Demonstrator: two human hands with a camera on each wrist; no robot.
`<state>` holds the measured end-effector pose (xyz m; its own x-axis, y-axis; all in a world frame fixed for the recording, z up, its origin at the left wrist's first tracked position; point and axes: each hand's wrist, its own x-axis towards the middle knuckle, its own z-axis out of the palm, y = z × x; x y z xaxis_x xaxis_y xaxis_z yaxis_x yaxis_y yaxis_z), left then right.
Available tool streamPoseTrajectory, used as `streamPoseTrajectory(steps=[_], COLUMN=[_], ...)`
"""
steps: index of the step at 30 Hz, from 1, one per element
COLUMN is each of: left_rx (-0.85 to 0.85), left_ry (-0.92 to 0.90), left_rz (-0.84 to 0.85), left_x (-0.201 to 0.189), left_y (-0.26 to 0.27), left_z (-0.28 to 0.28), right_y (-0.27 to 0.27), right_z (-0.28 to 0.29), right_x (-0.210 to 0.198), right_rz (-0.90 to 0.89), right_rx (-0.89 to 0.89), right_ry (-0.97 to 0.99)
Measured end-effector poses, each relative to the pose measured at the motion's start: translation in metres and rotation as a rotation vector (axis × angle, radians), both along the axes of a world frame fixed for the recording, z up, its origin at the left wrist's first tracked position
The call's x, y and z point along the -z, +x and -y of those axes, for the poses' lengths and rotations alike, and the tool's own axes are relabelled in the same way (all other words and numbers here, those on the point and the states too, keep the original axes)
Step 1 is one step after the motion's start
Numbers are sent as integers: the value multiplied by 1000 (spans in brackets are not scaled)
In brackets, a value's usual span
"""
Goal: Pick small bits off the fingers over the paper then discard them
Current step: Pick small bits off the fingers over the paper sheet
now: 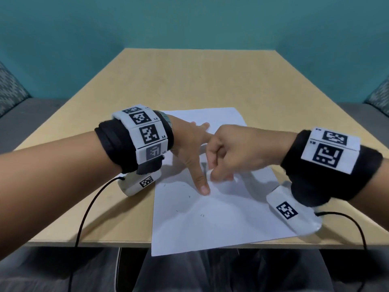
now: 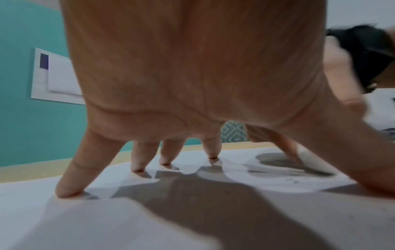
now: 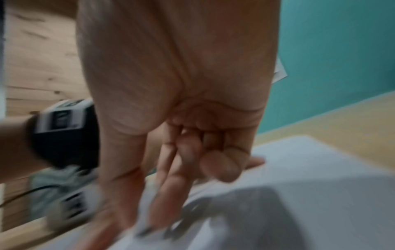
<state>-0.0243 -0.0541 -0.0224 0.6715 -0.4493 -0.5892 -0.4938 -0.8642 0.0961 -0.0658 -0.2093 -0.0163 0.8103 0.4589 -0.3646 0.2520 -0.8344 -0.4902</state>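
Observation:
A white sheet of paper [image 1: 210, 228] lies on the wooden table [image 1: 189, 81], its near edge hanging over the table's front. My left hand [image 1: 189, 142] stands on it with fingers spread and straight; the left wrist view shows the fingertips [image 2: 68, 191] touching the sheet [image 2: 149, 219]. My right hand [image 1: 231, 150] is curled just right of the left thumb [image 1: 203, 184] and pinches a small white piece [image 1: 210, 172]; what it is I cannot tell. A few tiny dark specks [image 1: 202, 215] dot the paper. The right wrist view is blurred and shows the right hand [image 3: 171, 84] over the sheet [image 3: 320, 169].
Black cables [image 1: 88, 207] run from both wrist cameras over the table's front edge. Grey benches with patterned cushions [image 1: 10, 89] flank the table. A teal wall [image 1: 189, 22] stands behind it. My lap is below the front edge.

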Motion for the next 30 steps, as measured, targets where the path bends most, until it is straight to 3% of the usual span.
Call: streamPoseTrajectory(steps=[4,8,12,16,20,24,28,30], left_rx=[-7,5,-18,-3,-12,7,-1,5], left_ry=[60,-5,77,57,107,67,93,81], left_rz=[37,1,29,2,20,1,6,1], left_x=[0,1,-2,-1,-5,-2,-3,-2], left_y=[-1,0,-2,0,-4,0,0,0], left_z=[2,0,2,2,5,2,2,2], right_y=[15,-2,17,0,16,-2,15,9], right_z=[12,0,14,2,15,1,12,8], right_x=[-4,-1,-6,-2,-5,-1,-7,-5], right_rz=[154,1,136,3,138,-11,128,75], right_rx=[119,-20,121,-19,112,-50,74,20], right_ry=[-54,-32,-74,-47,-72,-51,-72,-56])
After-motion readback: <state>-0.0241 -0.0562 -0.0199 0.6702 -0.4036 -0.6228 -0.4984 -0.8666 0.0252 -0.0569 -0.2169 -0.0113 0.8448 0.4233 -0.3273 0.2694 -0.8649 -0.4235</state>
